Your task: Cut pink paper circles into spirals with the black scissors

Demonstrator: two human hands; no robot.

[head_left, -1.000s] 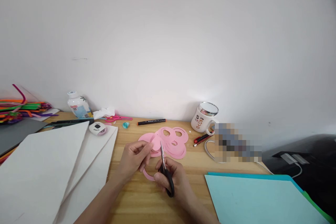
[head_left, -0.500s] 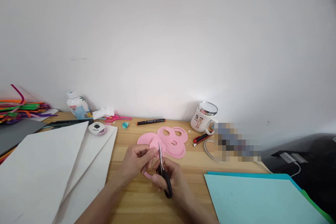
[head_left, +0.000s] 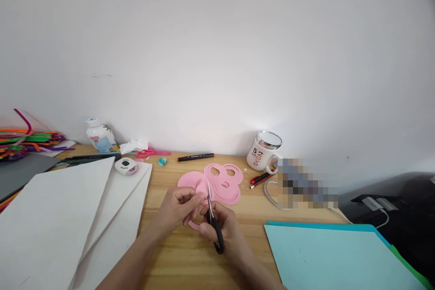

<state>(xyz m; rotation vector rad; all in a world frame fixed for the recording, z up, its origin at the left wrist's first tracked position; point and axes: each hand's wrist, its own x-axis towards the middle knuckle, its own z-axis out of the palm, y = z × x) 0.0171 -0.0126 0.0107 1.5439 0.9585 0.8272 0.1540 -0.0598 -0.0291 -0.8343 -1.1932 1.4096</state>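
Note:
Between thumb and fingers, my left hand pinches a small piece of pink paper. My right hand is closed on black-handled scissors, whose blades point away from me and lie at the right edge of that piece. A narrow pink strip shows below my fingers. Just beyond my hands, a larger pink paper shape lies on the wooden table. To its right are overlapping pink cut-outs with holes in them.
Large white sheets cover the left side, with a white and pink device on them. A black marker, pink scissors and a white mug stand or lie near the wall. Light blue sheets are at right.
The small pink piece has turned slightly and shifted a little right in my left hand. The scissors and my right hand have also moved slightly right.

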